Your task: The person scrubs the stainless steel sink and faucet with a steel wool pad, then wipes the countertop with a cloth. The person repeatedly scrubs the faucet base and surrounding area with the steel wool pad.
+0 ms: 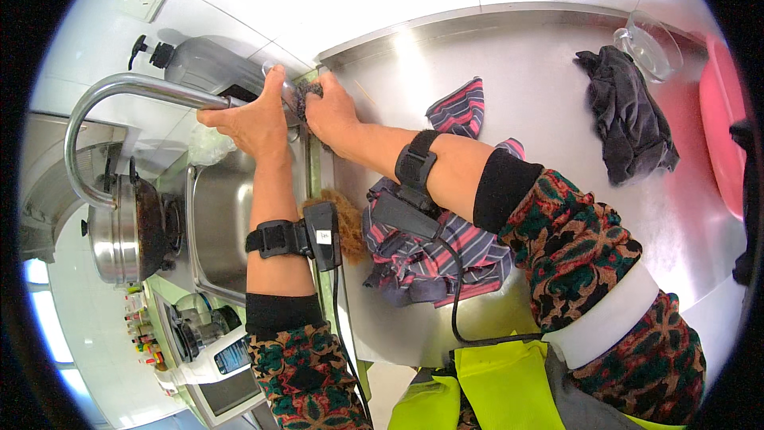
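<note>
My left hand (259, 122) is wrapped around the chrome faucet (158, 86), close to where its pipe meets the base. My right hand (334, 110) presses a dark metallic scrubber (303, 97) against the faucet's base; the fingers partly cover it. Beneath my left forearm lies a stainless-steel sink basin (222, 215). A brown fibrous pad (343, 224) sits at the sink's right edge, partly behind the device strapped to my left wrist. Under my right forearm a striped cloth (459, 263) lies crumpled on the steel counter (531, 71).
A grey pump bottle (209, 63) leans by the wall, near a clear plastic bag (209, 144). At left stands a steel pot (113, 239); below it is a white bottle (218, 361). Rightward are a black cloth (627, 116), a glass vessel (647, 48) and a pink basin (719, 125).
</note>
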The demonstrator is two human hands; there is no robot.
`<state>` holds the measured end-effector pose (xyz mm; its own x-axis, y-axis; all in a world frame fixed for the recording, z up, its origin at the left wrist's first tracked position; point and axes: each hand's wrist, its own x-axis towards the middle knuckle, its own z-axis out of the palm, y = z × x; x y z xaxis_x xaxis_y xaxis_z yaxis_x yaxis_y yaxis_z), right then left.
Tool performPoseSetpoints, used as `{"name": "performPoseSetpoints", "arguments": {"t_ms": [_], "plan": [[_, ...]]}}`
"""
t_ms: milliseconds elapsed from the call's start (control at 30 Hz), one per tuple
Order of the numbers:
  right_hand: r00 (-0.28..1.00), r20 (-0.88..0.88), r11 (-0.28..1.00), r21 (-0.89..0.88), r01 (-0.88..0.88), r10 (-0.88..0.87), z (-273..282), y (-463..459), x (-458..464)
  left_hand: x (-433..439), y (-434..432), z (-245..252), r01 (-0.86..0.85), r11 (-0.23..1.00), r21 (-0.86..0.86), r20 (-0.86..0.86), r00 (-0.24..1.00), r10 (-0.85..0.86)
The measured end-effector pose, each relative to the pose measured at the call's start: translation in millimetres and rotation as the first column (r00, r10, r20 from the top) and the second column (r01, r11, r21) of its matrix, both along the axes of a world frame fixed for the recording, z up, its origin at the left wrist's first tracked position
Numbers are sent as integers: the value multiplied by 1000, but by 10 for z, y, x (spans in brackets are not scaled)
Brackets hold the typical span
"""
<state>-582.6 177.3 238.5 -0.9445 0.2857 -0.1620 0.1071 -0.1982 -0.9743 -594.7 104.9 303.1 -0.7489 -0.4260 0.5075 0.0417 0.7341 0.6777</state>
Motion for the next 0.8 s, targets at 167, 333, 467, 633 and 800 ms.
{"name": "performPoseSetpoints", "arguments": {"t_ms": [167,333,467,633,800], "plan": [[995,24,995,18,-100,99,73,122,-139,6,0,23,10,999,-37,-25,1000,-11],[1000,27,1000,-17,13,-12,-137,-150,139,-2,-17,11,21,999,-44,-25,999,-22],[975,-154,987,-1,162,-160,-226,-228,32,-32,-25,-16,18,1000,-17,-49,999,-19],[999,17,995,-79,52,-51,-70,-83,-202,-25,-35,-11,47,999,-25,-44,998,-48],[990,-113,994,51,93,-87,-103,-171,288,-18,-4,-2,22,1000,-21,-57,998,-23]]}}
